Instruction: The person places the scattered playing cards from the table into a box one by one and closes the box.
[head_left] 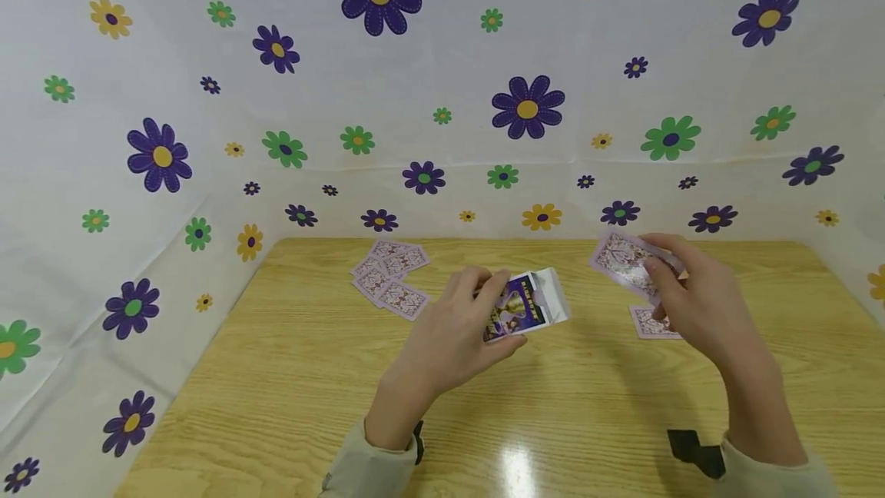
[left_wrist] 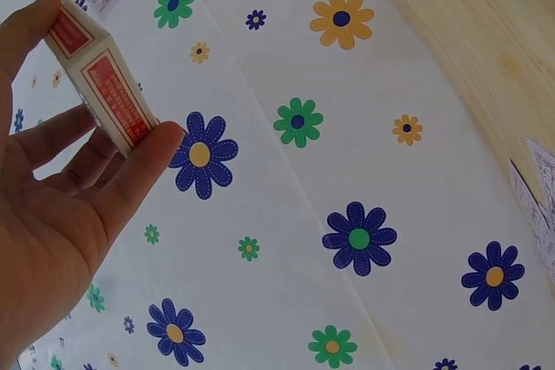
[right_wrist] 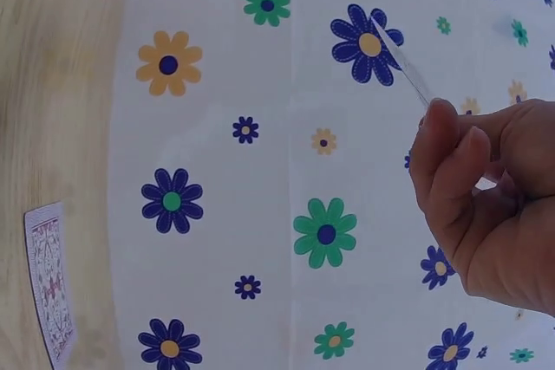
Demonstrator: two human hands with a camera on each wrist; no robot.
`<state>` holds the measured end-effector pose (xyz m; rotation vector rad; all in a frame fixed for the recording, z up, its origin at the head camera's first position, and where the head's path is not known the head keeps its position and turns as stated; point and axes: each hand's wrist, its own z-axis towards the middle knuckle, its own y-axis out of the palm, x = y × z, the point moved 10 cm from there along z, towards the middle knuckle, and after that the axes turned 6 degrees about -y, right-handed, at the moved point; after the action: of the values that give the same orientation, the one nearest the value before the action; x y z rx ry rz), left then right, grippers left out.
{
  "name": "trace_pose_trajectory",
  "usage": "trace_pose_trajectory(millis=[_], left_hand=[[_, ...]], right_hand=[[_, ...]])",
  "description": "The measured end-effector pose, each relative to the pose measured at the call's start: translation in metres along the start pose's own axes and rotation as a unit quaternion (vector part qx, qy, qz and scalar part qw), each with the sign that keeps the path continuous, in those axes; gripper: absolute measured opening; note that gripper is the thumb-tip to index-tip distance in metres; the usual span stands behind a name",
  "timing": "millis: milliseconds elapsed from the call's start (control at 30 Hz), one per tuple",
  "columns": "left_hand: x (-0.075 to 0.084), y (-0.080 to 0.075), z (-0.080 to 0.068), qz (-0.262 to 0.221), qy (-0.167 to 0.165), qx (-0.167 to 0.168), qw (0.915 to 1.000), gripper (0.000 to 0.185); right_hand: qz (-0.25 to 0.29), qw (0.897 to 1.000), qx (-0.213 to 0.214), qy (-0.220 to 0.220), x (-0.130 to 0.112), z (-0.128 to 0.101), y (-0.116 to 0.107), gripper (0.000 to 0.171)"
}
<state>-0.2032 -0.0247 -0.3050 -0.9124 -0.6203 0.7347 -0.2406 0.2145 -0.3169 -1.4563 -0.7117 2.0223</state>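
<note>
Nearest the lens: two pale sleeves at the bottom edge, wrists rising from them. Card box (head_left: 527,306) gripped in the left hand (head_left: 452,340), fingers and thumb curled round its sides, flap open and tilted up, held just above the wooden surface (head_left: 553,421). A few cards (head_left: 625,260) pinched edge-on in the right hand (head_left: 691,298), raised to the right of the box, apart from it. One single card (head_left: 646,323) lying flat under that hand. Further out, a loose spread of cards (head_left: 390,277) face down near the far left of the surface, well apart from both hands. Behind everything, a flowered cloth (head_left: 442,98).

Judged as gathering cards into the box: best done by squaring the pinched cards first, keeping the box mouth steady and turned toward them, then sliding in along the long edge without bending corners.
</note>
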Motion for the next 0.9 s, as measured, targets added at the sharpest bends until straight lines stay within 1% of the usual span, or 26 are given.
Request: trace_pose_trajectory(millis=[100,233,300,367,500,633,800,900], left_hand=[[0.001,-0.001,0.0,0.0,0.003,0.003,1.0,0.071],[0.002,-0.002,0.0,-0.001,0.002,0.006,1.0,0.071],[0.002,-0.002,0.0,0.0,0.002,0.006,1.0,0.071],[0.002,-0.002,0.0,0.002,0.001,0.006,1.0,0.071],[0.002,-0.002,0.0,0.003,0.0,0.006,1.0,0.071],[0.002,-0.002,-0.001,0.004,-0.001,0.005,1.0,0.071],[0.003,-0.003,0.0,0.002,0.001,0.008,1.0,0.071],[0.003,-0.003,0.0,0.001,0.0,0.008,1.0,0.071]], right_hand=[[-0.007,0.999,-0.005,-0.035,-0.014,-0.002,0.0,0.044],[-0.012,0.996,-0.02,-0.091,-0.032,-0.005,0.005,0.049],[-0.008,0.994,-0.019,-0.108,-0.038,-0.006,0.006,0.05],[0.003,0.992,-0.009,-0.125,-0.043,-0.008,0.005,0.05],[0.008,0.987,0.029,-0.159,-0.056,-0.014,-0.003,0.05],[0.007,0.977,0.066,-0.202,-0.071,-0.021,-0.011,0.052],[0.024,0.957,0.111,-0.269,-0.09,-0.031,-0.02,0.062],[0.028,0.946,0.137,-0.292,-0.097,-0.036,-0.026,0.066]])
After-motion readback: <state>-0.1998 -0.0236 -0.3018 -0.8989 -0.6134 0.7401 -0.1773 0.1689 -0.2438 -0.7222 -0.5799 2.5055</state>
